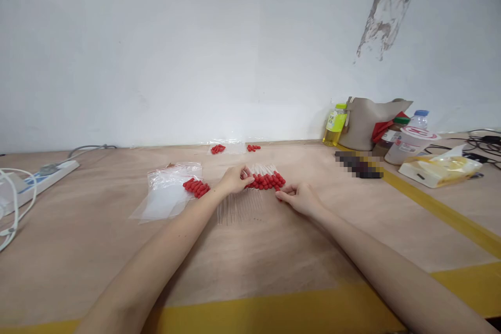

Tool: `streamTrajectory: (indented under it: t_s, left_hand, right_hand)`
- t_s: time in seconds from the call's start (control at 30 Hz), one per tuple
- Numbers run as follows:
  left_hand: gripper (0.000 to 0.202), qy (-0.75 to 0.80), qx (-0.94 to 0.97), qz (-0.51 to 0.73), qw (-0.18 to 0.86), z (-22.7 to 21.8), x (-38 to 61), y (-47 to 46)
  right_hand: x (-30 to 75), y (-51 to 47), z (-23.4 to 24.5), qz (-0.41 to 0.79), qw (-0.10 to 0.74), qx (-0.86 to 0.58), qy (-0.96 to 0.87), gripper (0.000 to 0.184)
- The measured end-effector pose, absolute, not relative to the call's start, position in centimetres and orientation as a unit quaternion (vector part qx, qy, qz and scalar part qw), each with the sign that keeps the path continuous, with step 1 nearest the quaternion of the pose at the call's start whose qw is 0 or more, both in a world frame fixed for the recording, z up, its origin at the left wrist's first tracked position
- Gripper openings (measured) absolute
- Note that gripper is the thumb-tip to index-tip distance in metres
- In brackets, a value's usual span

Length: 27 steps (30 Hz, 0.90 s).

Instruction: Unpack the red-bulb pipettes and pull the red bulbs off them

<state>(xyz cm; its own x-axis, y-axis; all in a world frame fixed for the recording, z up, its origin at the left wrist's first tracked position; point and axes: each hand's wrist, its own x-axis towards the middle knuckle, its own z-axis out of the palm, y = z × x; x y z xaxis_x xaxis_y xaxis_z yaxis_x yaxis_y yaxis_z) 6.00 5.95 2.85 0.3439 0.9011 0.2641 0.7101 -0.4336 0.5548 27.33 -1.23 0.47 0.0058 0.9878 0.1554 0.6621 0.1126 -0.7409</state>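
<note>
A row of clear droppers with red rubber bulbs (268,181) lies on the tan tabletop, glass stems pointing toward me. My left hand (235,179) rests at the row's left end, fingers curled against the bulbs. My right hand (299,197) sits at the right end, fingers bent and touching the nearest bulb. A smaller pile of red-bulbed droppers (197,187) lies left of my left hand, on clear zip bags (168,190).
Two small bags of red bulbs (218,148) (253,147) lie near the wall. A power strip (43,177) with white cables is at far left. At right stand a yellow bottle (335,125), a beige bag (366,122), a cup (409,143) and a tissue pack (438,167). Yellow tape (438,209) marks the table.
</note>
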Motion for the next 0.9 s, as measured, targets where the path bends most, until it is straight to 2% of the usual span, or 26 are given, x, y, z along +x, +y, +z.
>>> streamTrajectory:
  t_s: [0.17, 0.27, 0.37, 0.47, 0.6, 0.7, 0.9]
  left_hand:
    - [0.018, 0.558, 0.749, 0.320, 0.157, 3.0, 5.6, 5.7]
    - [0.021, 0.576, 0.727, 0.348, 0.138, 3.3, 4.4, 4.0]
    - [0.021, 0.539, 0.739, 0.389, 0.110, 3.2, 2.6, 1.1]
    - [0.020, 0.467, 0.779, 0.415, 0.062, 2.5, 0.8, -1.9]
    - [0.016, 0.364, 0.841, 0.400, 0.007, 1.2, -0.3, -4.4]
    - [0.015, 0.315, 0.861, 0.400, 0.001, 0.6, -0.1, -4.9]
    - [0.019, 0.288, 0.863, 0.415, 0.007, 0.0, 0.5, -4.9]
  right_hand:
    - [27.8, -0.7, 0.0, 0.248, 0.342, -0.643, -0.639, 0.026]
    - [28.0, -0.5, -0.3, 0.210, 0.376, -0.641, -0.635, 0.027]
    - [27.7, -0.9, 0.0, 0.101, 0.453, -0.597, -0.654, 0.029]
    - [26.8, -2.0, 0.8, -0.049, 0.510, -0.494, -0.703, 0.031]
    - [25.0, -3.7, 1.3, -0.160, 0.433, -0.360, -0.811, 0.041]
    - [24.0, -4.2, 0.8, -0.170, 0.394, -0.309, -0.849, 0.030]
    - [23.3, -4.1, -0.5, -0.165, 0.396, -0.294, -0.854, 0.015]
